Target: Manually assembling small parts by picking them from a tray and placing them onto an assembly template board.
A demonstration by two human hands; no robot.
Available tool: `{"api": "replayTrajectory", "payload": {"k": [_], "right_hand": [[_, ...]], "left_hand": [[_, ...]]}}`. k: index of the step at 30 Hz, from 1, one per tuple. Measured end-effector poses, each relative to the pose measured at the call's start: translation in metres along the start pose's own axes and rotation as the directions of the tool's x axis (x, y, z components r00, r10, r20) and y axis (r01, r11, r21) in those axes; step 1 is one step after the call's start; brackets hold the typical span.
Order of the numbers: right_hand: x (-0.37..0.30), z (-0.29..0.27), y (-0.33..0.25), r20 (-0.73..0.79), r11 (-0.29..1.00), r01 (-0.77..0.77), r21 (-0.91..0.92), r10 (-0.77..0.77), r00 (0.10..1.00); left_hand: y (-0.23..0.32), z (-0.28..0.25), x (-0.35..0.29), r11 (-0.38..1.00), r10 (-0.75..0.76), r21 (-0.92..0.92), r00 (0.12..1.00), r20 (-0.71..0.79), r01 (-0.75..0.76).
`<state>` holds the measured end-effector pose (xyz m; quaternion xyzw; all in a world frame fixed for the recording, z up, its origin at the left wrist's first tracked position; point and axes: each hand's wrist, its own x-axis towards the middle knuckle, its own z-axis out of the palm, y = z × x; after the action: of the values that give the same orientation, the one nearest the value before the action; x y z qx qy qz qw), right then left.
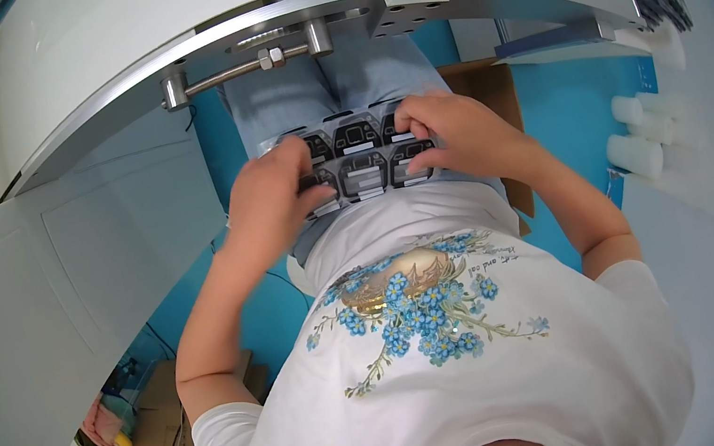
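Over my lap lies a clear sheet or tray (363,171) carrying several dark, rounded-angular pieces in two rows, with pale strips on them; whether it is film or stiff plastic I cannot tell. My left hand (273,190) grips its left edge, thumb and fingers on the outer pieces. At the right edge my right hand (461,133) pinches it, with the index finger curled on the upper row and the thumb along the lower row. The hands cover parts of the end pieces.
Ahead of my knees a white machine (149,16) with a metal edge plate (109,118) and a bolted rod (230,73) overhangs my legs. A cardboard box (509,139) stands right of my lap. White rolls (634,155) sit farther right. Another cardboard box (158,420) is at lower left.
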<state>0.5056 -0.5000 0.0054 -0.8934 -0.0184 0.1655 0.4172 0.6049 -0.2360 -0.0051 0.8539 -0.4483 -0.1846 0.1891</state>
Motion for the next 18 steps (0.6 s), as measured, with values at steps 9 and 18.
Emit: {"api": "replayTrajectory", "payload": {"k": [9,18], "right_hand": [[0.012,-0.004,0.055,0.154,0.820,-0.323,0.472,0.284,0.946],[0.012,0.007,0.040,-0.376,0.951,0.105,-0.291,-0.215,0.901]], "left_hand": [[-0.060,0.002,0.003,0.493,-0.291,-0.805,0.935,0.204,0.329],[-0.048,0.002,-0.004,0.700,-0.378,-0.638,0.925,0.049,0.320]]}}
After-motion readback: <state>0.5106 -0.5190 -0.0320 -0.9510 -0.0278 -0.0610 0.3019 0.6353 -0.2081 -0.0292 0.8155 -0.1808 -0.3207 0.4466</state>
